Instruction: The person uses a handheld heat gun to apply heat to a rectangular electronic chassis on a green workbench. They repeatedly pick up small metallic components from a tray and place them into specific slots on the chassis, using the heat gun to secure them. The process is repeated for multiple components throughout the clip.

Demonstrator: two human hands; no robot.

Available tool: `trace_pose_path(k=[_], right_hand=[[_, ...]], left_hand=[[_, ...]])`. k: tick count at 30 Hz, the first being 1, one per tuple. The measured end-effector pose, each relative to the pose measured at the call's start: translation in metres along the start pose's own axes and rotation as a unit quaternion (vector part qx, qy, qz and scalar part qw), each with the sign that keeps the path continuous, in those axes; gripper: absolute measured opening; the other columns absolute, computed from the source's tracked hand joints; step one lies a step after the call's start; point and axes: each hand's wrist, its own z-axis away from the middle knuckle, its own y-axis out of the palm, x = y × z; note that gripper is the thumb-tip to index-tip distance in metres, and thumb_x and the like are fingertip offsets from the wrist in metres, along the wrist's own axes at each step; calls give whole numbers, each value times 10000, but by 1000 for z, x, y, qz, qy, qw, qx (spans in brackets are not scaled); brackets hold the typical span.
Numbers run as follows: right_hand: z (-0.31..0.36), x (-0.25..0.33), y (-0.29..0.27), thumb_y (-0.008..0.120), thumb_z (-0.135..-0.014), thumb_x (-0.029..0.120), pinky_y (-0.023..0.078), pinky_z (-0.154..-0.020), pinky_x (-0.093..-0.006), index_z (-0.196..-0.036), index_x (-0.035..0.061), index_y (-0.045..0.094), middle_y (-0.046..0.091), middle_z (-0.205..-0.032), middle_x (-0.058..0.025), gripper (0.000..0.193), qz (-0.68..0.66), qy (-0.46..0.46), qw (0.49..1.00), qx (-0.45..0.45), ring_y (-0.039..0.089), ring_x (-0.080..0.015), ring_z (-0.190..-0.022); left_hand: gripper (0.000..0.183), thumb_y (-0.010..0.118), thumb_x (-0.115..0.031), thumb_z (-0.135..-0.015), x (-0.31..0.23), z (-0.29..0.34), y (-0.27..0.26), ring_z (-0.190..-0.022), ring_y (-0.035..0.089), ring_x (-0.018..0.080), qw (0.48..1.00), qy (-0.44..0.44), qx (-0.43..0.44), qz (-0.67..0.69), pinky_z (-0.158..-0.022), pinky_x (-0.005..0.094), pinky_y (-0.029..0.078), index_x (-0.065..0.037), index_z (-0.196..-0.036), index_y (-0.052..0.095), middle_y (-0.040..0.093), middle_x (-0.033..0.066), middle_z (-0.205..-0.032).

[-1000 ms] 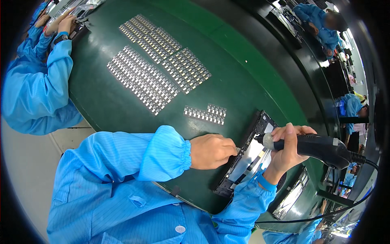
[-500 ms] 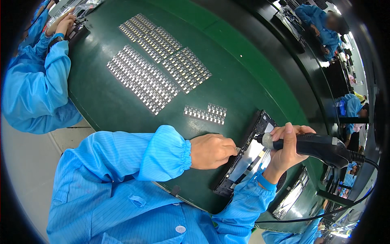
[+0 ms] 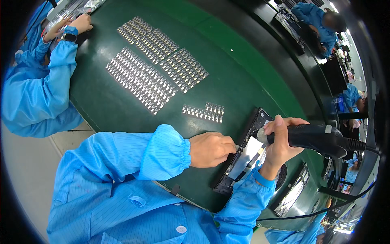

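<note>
A long black-framed electronic unit (image 3: 227, 175) with a white and silver inner face stands slanted on the green table in front of me. My left hand (image 3: 212, 149) is closed, its fingertips pinched together against the unit's left edge; a small pale bit shows there, too little to name. My right hand (image 3: 280, 142) is wrapped round a black corded electric screwdriver (image 3: 313, 139). Its grey nose points left at the unit's upper part; the tip is hidden among the black parts, so contact cannot be told.
Several sheets of small dark-and-white pieces (image 3: 142, 81) lie at the far left, with a smaller strip (image 3: 203, 114) nearer. A second framed unit (image 3: 292, 191) rests at right, near the cable (image 3: 308, 217). A co-worker's hand (image 3: 83, 24) is at the far left table edge.
My right hand and the screwdriver have shifted slightly left and up along the unit. My left hand stays at its edge. The co-worker's hand at far left has moved right.
</note>
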Motion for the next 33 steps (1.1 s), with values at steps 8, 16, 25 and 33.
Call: trace_pose_path(k=[8, 16, 25, 33], right_hand=[[7, 36, -41, 595, -772, -61, 490, -519, -333, -1059, 25, 406, 550, -602, -118, 354, 41, -54, 992, -110, 535, -190, -488], [70, 57, -103, 589, -750, -54, 471, -494, -319, -1068, 39, 386, 521, -577, -107, 389, 17, -24, 984, -176, 494, -172, -451], [82, 49, -92, 565, -733, -126, 486, -483, -286, -1033, 26, 370, 556, -593, -101, 390, -76, 59, 982, -160, 537, -158, -472], [95, 50, -90, 632, -720, -149, 470, -447, -255, -1006, 19, 413, 550, -586, -80, 398, -115, 97, 986, -70, 554, -136, -479]], left_hand=[[263, 620, -60, -734, 0, 1, -2, -832, 611, 290, 1000, 5, 10, 2, -752, 381, 503, -8, -991, 611, 607, 113, -1015], [297, 582, -110, -777, -57, 23, 32, -1062, 587, 276, 959, 279, 25, -32, -891, 425, 467, 37, -1034, 604, 607, 159, -1110], [322, 629, -117, -701, 36, -91, 17, -869, 571, 295, 927, 274, 30, -253, -795, 394, 461, 29, -982, 572, 583, 157, -1022], [325, 625, -49, -769, 42, -176, 14, -1126, 526, 295, 940, 187, 21, -286, -1017, 435, 373, 4, -1087, 586, 580, 145, -1156]])
